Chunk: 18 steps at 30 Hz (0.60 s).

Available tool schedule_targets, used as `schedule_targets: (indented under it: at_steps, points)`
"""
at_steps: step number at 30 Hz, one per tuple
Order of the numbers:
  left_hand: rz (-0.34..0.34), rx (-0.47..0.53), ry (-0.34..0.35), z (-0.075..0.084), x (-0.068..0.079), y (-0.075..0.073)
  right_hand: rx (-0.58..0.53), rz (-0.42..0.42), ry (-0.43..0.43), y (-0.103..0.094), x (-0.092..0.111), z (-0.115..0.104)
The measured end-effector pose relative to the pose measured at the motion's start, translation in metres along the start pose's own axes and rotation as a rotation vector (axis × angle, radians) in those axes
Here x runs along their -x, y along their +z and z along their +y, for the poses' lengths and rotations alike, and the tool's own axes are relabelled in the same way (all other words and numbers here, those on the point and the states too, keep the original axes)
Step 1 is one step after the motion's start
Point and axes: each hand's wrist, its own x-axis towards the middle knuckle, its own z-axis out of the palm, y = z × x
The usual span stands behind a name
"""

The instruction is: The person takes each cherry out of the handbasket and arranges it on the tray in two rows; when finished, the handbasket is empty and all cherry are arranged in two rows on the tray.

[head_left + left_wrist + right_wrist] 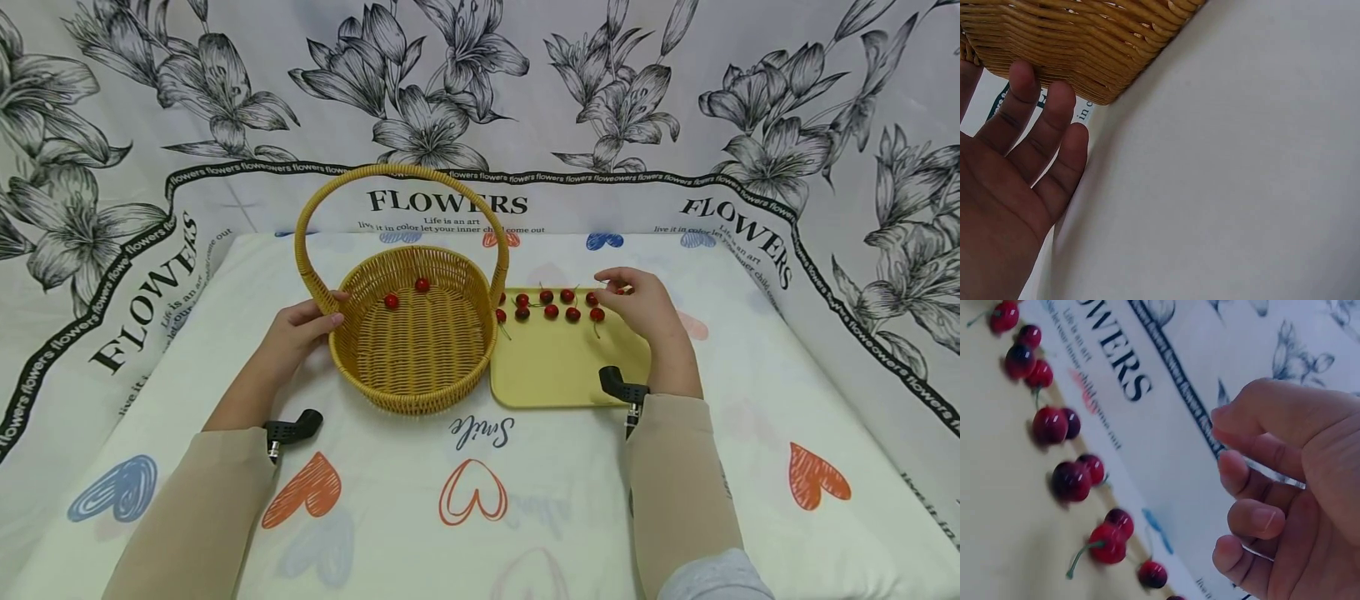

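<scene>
A yellow-brown wicker basket (415, 404) with a tall hooped handle stands left of centre. Two red cherries (422, 285) lie inside it. My left hand (303, 325) grips the basket's left side at the foot of the handle, thumb over the rim. In the left wrist view its other fingers (1060, 109) reach up to the woven wall. My right hand (641, 304) hovers over the back right of a yellow tray (562, 367), fingers loosely bent, nothing visible between them. Several dark red cherries (1071, 481) with stems lie along the tray's back edge, some partly hidden by the hand.
A white cloth (555, 517) printed with hearts and lettering covers the table. The tray sits close against the basket's right side. Behind rises a fabric backdrop (615, 192) with black flower drawings. Black camera mounts (296, 427) stick out from both sleeves.
</scene>
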Motion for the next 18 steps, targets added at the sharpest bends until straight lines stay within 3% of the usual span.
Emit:
schedule_targets:
  at_steps: [9,18]
  points:
    - [-0.002,0.008,0.001,-0.001,-0.001,-0.001,-0.1,0.033,-0.116,0.0,0.013,-0.048]
    - [-0.004,0.004,0.004,-0.003,-0.001,-0.001,-0.214,-0.083,-0.265,0.025,0.023,-0.089]
